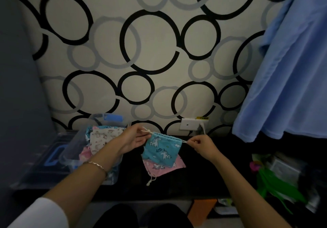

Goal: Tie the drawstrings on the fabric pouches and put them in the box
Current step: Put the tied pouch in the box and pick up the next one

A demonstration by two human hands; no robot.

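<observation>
Blue pouch (160,150) hangs between our 2 hands, its gathered mouth running hand to hand. Left hand (135,138) pinches the left drawstring (146,131) just left of the mouth. Right hand (200,143), fingers curled, pinches the right cord (184,142) just beside it. Both cords run outward on 1 line, so we judge tightening goes along that axis. Pink pouch (164,168) lies on the worktop (203,174) below both hands, partly under the blue one. Clear box (70,150) sits just left of the left hand, the nearer hand, with other pouches (104,137) inside. Only the box wall stands in the way.
</observation>
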